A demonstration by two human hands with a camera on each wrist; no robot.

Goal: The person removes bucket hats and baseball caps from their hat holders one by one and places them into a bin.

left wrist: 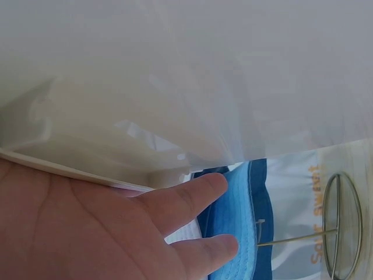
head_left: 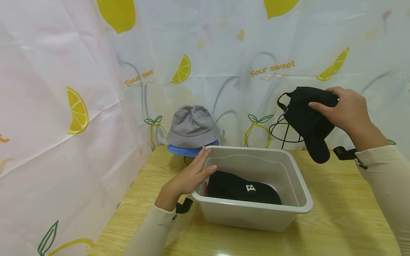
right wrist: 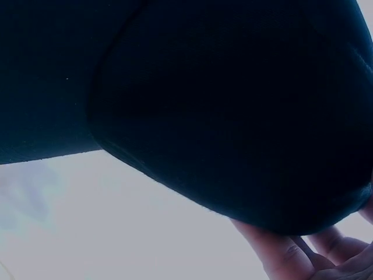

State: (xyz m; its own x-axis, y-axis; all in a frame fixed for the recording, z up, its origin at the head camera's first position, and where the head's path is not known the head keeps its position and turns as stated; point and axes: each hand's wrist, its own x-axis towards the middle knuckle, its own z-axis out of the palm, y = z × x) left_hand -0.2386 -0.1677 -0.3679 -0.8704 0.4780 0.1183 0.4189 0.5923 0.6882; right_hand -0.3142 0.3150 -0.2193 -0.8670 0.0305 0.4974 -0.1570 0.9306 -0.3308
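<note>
My right hand (head_left: 349,110) grips a black baseball cap (head_left: 307,110) in the air, above the right back part of the table. The cap's strap loop points left, and a rounded brim hangs down. In the right wrist view, fingers (right wrist: 285,254) show at the lower edge of the dark cloth. My left hand (head_left: 187,177) rests on the left rim of a light grey plastic bin (head_left: 243,215), fingers extended. Inside the bin lies another black cap (head_left: 234,186) with a white letter on it. A bit of red beside that cap is mostly hidden.
Behind the bin, a grey bucket hat (head_left: 193,128) sits over a blue one (head_left: 182,151) on a stand. A black wire hat stand (head_left: 285,133) is at the back right. A lemon-print curtain (head_left: 217,53) hangs behind the wooden table (head_left: 349,209).
</note>
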